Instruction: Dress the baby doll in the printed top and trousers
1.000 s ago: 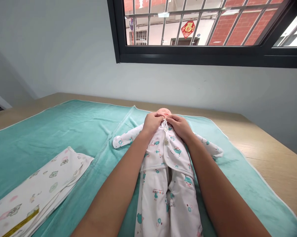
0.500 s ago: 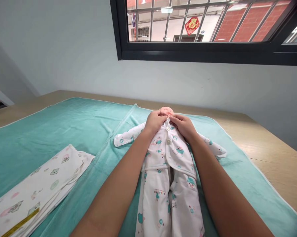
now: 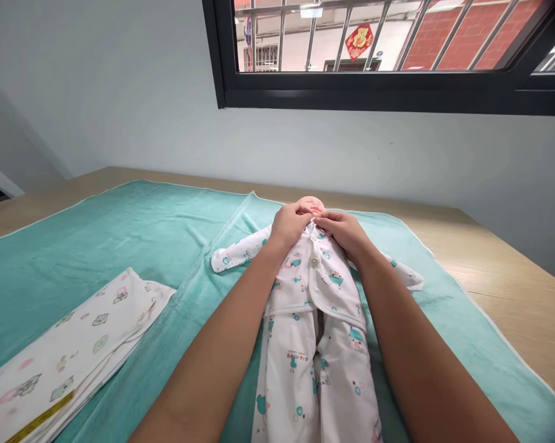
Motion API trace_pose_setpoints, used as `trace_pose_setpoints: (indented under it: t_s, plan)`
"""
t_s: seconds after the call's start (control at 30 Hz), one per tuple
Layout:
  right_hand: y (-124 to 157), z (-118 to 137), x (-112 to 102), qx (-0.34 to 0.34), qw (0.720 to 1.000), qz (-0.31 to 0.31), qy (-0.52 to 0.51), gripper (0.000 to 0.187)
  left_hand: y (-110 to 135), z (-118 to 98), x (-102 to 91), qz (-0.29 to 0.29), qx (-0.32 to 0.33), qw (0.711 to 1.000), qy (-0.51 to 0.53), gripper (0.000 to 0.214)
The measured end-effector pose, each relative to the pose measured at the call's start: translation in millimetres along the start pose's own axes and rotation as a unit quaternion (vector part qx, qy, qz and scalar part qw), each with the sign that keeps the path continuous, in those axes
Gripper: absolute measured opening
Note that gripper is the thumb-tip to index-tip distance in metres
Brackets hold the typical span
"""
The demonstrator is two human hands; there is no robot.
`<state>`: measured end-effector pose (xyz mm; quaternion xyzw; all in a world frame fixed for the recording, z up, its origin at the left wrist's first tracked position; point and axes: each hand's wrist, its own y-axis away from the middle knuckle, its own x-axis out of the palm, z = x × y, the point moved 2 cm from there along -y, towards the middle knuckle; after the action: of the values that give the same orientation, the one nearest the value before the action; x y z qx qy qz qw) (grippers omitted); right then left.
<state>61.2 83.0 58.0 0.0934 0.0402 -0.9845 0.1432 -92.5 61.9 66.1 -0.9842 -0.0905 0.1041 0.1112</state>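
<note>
A baby doll (image 3: 311, 203) lies on its back, its head at the far end. It wears a white printed jacket (image 3: 300, 277) with buttons down the front, and matching trousers (image 3: 289, 381). My left hand (image 3: 289, 224) pinches the jacket's collar from the left, just under the doll's chin. From the right, my right hand (image 3: 344, 231) closes its fingertips on the same collar edge. Two buttons show on the front below my fingers. The exact spot between my fingertips is hidden. Both sleeves are spread out to the sides.
A teal blanket (image 3: 167, 227) covers much of the wooden table (image 3: 494, 264). At the lower left lies a folded white printed cloth (image 3: 88, 332) with a yellow measuring strip (image 3: 40, 418) on it. Beyond the table are a wall and a dark-framed window (image 3: 374, 92).
My right hand has shifted slightly left along the collar, toward my left hand. My left hand stays at the collar. The view has tilted down a little.
</note>
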Motion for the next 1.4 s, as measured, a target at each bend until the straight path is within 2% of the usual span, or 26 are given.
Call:
trace_pose_setpoints:
  t_s: [0.1,0.3,0.5,0.67,1.03,1.4]
  plan:
    - [1,1,1,-0.012,0.999,-0.003,-0.03,0.016,0,1,0.4,-0.004,0.005,1.0,-0.009,0.011]
    - [5,6,2,-0.019,0.999,-0.008,-0.04,0.02,0,1,0.7,0.003,0.011,1.0,-0.029,0.01]
    - [0,-1,-2,-0.021,0.999,-0.013,-0.04,0.02,1,-2,-0.4,0.014,-0.014,0.999,0.043,0.006]
    - [-1,-6,-3,-0.025,0.999,-0.017,-0.044,0.023,0,-2,-0.3,0.01,0.001,1.0,0.026,0.008]
    - [3,-2,-1,-0.01,0.998,-0.007,-0.069,0.023,2,-2,0.5,0.004,-0.022,0.998,0.06,0.009]
    - [0,-3,-2,-0.026,0.999,-0.023,-0.006,0.033,4,-5,-0.2,0.009,-0.018,0.999,0.049,0.006]
